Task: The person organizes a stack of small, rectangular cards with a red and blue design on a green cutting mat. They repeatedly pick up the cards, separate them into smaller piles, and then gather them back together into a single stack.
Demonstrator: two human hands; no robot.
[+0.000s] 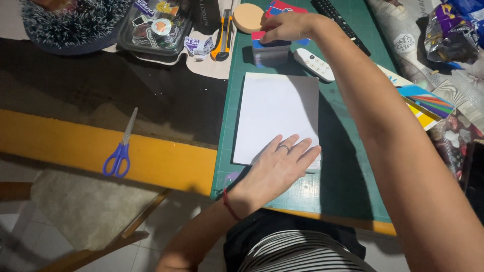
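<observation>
Paper: white sheet [276,113] lying flat on the green cutting mat [348,166], middle of the frame, long side running up and down.
Left hand [276,168]: flat on the sheet's lower right corner, fingers spread and pressed down — holding nothing, just pinning the paper. Ring on one finger, red string bracelet [229,205] at the wrist.
Right hand [288,26]: reached up to the top centre, fingers curled down onto a stack of colored cards [271,50] — touching its top; can't tell if it's actually pinching one.
Next to the stack: small white remote [314,64] just right of it, black remote [337,19] further up, round tan disc [248,17] just left of the hand.
Utility knife [223,38]: orange and black, left of the mat's top edge.
Upper left: clear plastic tray [155,26] with bits in it, fuzzy dark slipper [73,22] beside that.
Scissors [121,148]: blue handles, on the yellow table edge [166,161], left side, well apart from both hands.
Right edge: color swatch fan [426,103] and crinkly wrappers [448,35].
</observation>
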